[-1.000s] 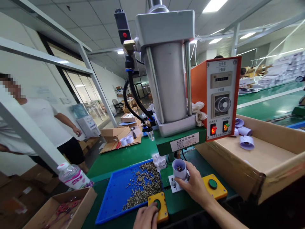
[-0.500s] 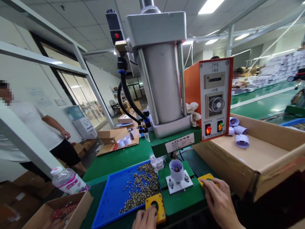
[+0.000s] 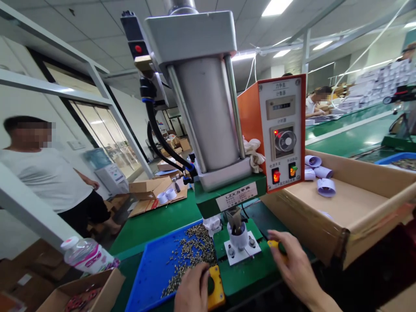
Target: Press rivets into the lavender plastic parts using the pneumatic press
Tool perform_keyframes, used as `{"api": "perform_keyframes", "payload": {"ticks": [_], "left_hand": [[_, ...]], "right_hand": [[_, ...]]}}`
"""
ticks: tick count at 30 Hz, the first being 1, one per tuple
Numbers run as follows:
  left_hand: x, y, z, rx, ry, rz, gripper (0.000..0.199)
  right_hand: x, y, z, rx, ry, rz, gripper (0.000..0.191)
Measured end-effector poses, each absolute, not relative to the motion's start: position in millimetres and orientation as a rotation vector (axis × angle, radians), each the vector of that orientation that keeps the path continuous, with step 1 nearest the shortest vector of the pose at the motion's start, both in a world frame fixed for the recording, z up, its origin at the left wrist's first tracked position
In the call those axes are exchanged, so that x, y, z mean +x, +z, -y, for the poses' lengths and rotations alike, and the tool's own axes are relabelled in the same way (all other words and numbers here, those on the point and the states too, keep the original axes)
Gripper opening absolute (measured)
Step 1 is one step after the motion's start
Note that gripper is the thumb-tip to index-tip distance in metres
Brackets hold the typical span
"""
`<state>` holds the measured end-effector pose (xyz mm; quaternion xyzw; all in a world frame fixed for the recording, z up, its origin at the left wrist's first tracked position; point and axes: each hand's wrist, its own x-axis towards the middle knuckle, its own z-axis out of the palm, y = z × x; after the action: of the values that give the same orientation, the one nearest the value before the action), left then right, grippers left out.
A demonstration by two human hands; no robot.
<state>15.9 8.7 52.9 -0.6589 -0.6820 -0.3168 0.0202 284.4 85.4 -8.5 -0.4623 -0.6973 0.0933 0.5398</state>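
Observation:
A pneumatic press [image 3: 208, 117] stands in front of me, and its ram [image 3: 234, 219] has come down into a white cup-shaped part [image 3: 238, 237] seated on a white fixture plate [image 3: 242, 253]. My left hand [image 3: 191, 289] lies flat on the left yellow button box [image 3: 216, 289], covering its button. My right hand [image 3: 294, 266] presses down on the right yellow button box [image 3: 272, 244], hiding most of it. Neither hand holds anything.
A blue tray [image 3: 152, 273] of several small metal pieces lies left of the fixture. A big cardboard box [image 3: 354, 208] with white cups [image 3: 326, 186] sits right. An orange control panel [image 3: 282, 130], a water bottle [image 3: 85, 255], a small carton [image 3: 78, 294] and a standing person [image 3: 45, 182] are nearby.
My right hand left the white cup and moved onto the right yellow button box. The press ram came down into the cup. My left hand stayed on the left button.

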Motion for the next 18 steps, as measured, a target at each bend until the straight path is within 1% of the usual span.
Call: {"api": "perform_keyframes", "payload": {"ticks": [3,4,5,7,11,16,18], "left_hand": [[28,90,-35,-2.099,-1.114,2.252,0.023],[34,101,-44,-2.12,-1.149,2.274,0.023],[39,112,-52,-2.158,-1.166,2.281,0.023],[48,130,-64,-2.236,-1.165,2.255,0.022],[60,155,-76,-2.321,-1.055,2.188,0.018],[81,170,-87,-2.45,-0.851,2.171,0.007],[90,172,-92,-2.483,-0.758,2.18,0.009]], "right_hand": [[251,28,-93,-0.917,0.609,1.68,0.063],[240,38,-95,-0.859,0.704,1.671,0.071],[230,45,-98,-0.815,0.776,1.653,0.075],[216,52,-102,-0.784,0.871,1.61,0.074],[206,51,-103,-0.804,0.928,1.542,0.07],[208,51,-100,-0.804,0.977,1.53,0.065],[208,51,-100,-0.818,1.002,1.517,0.067]]}}
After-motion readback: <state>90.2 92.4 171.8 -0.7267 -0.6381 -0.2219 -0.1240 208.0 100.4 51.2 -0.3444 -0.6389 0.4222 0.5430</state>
